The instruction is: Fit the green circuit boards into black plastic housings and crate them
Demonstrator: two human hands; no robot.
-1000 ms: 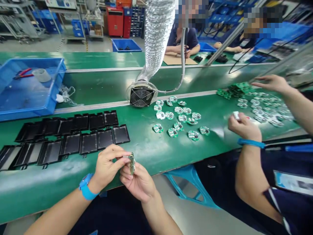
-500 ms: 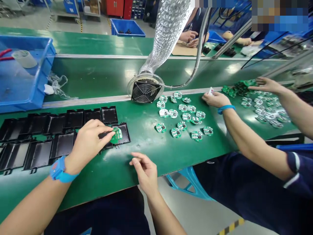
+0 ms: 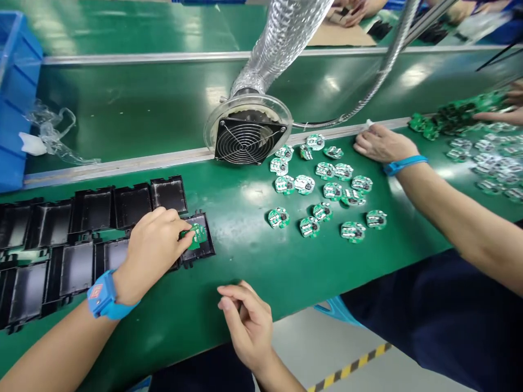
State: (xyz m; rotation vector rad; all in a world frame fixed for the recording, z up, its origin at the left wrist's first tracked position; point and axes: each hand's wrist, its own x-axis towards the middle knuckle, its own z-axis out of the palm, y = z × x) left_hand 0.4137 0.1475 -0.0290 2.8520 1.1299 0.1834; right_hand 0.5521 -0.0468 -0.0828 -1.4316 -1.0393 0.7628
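A small green circuit board [image 3: 198,235] is pinched between the thumb and fingers of my left hand [image 3: 153,250], which wears a blue wrist strap [image 3: 104,296]. The board lies over the open black plastic case [image 3: 209,245] at the right end of the front row; whether it touches the bottom I cannot tell. Near the table's front edge, my right hand [image 3: 249,321] hovers with fingers loosely curled, thumb and index slightly apart, and nothing visible in it. More black cases [image 3: 73,267] stand in two rows to the left, partly covered by my left hand.
Several populated round circuit boards [image 3: 304,185] lie scattered right of centre. Above them hangs a fan [image 3: 247,142] on a silver duct [image 3: 281,43]. A co-worker's hand [image 3: 386,142] reaches in from the right. The blue bin [image 3: 20,109] and clear plastic scraps [image 3: 53,136] are at left.
My left hand has lowered the circuit board into the opening of the black case. My right hand stays near the front edge. The view has tilted down and come closer.
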